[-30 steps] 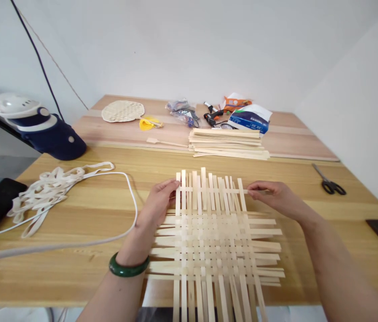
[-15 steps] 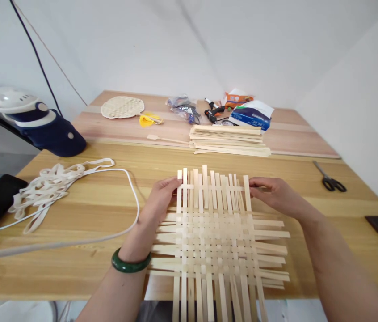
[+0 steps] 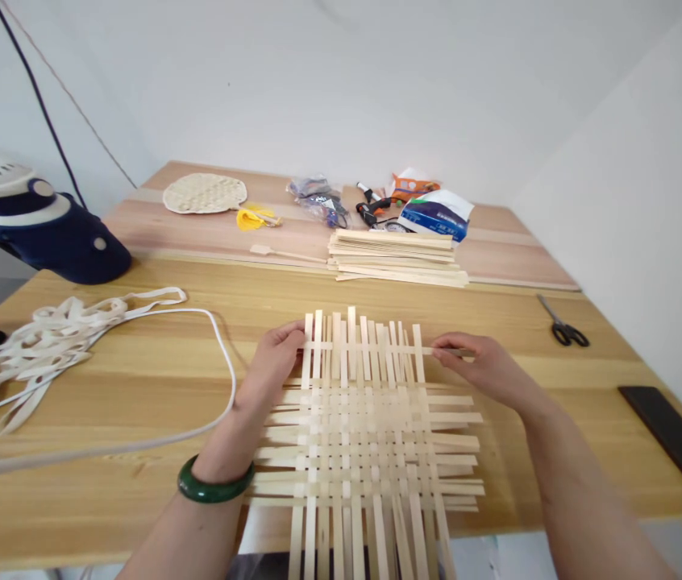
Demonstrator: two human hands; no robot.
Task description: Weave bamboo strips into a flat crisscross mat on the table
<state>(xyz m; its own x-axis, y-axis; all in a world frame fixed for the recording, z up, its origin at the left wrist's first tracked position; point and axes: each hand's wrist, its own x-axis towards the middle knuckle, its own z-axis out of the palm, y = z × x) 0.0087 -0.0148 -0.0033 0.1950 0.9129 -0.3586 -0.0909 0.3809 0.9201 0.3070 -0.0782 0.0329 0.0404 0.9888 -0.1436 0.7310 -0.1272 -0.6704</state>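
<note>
A woven mat of pale wooden strips (image 3: 365,443) lies in front of me, its lower ends hanging over the table's front edge. One crosswise strip (image 3: 426,350) runs through the far upright ends, apart from the tight weave below it. My right hand (image 3: 486,366) pinches this strip's right end between thumb and fingers. At the far left corner, my left hand (image 3: 277,354) is closed on the strip's left end beside the outermost upright, its fingertips partly hidden. A green bangle (image 3: 216,481) circles my left wrist.
Behind the mat lies a stack of loose strips (image 3: 398,256). Scissors (image 3: 562,322) and a black flat object (image 3: 673,443) are on the right. White tape (image 3: 44,342) and a white cable (image 3: 223,338) lie left. A woven fan (image 3: 205,193) and glue gun (image 3: 372,211) sit farther back.
The camera view has shifted, so the table's things appear farther left. More of the crosswise strip's right end shows between the mat and my right hand. Both hands keep their hold.
</note>
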